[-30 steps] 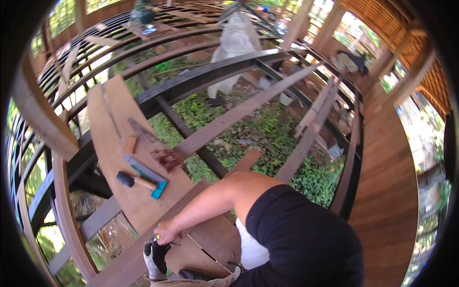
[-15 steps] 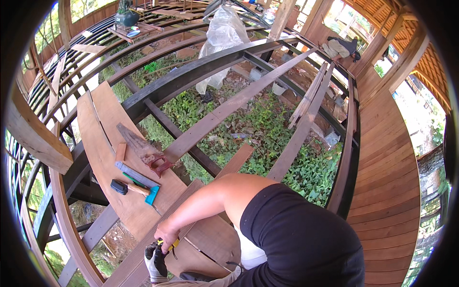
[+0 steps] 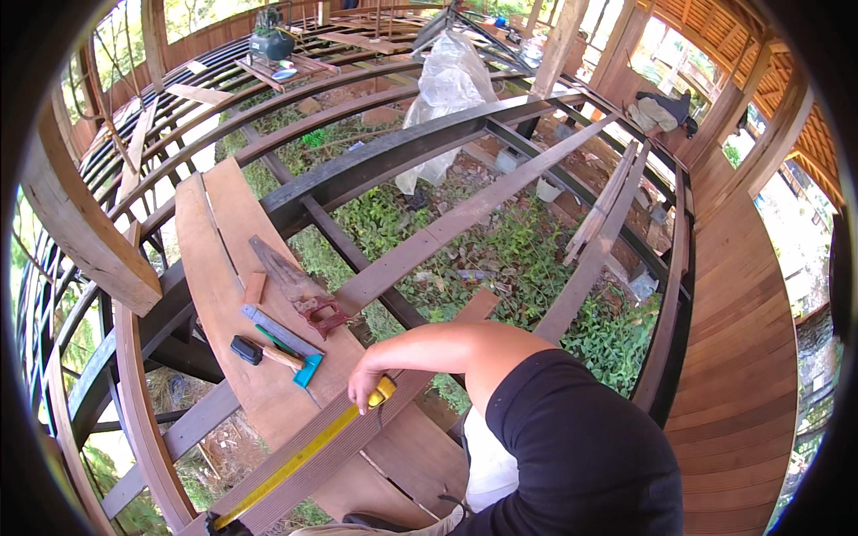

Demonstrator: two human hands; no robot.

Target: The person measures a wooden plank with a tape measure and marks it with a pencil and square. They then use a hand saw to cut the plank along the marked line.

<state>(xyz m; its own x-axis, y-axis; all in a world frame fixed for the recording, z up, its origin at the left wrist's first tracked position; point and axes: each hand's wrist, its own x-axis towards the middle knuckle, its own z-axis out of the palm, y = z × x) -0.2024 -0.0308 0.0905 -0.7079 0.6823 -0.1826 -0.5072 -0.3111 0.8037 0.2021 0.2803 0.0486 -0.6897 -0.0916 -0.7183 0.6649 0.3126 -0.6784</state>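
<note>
Held the yellow tape measure [image 3: 382,391] at the grooved board [image 3: 335,452], gripping it in the curled right hand [image 3: 361,386], with the blade [image 3: 295,463] stretched lengthwise to the dark-gloved left hand [image 3: 226,527] at the view's lower edge; could not tell there whether pinching or just resting. Looked to be measuring; next needed, probably, to keep the blade flat and read a length. Had the handsaw [image 3: 290,283] and black-headed mallet [image 3: 249,350] lying beyond, on wide planks [image 3: 219,299].

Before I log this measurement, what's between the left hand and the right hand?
The drawn-out yellow tape, running along the grooved board from the left hand to the right hand; the head view shows it.
</note>
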